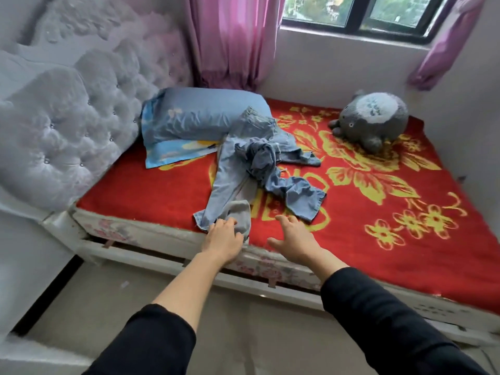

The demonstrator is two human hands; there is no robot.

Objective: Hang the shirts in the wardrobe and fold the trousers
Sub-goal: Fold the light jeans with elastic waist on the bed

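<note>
Light blue jeans lie spread on the bed, waistband up against the pillow and one leg reaching down to the near edge. A second, darker blue pair of jeans lies crumpled across them. A grey garment sits by the hem of the light pair. My left hand rests on that hem and the grey cloth at the bed's edge, fingers curled into the fabric. My right hand hovers over the blanket just right of it, fingers apart, holding nothing.
The bed carries a red blanket with yellow flowers. A blue pillow lies by the tufted white headboard. A grey plush toy sits at the far right. Pink curtains and a window stand behind. Floor lies below me.
</note>
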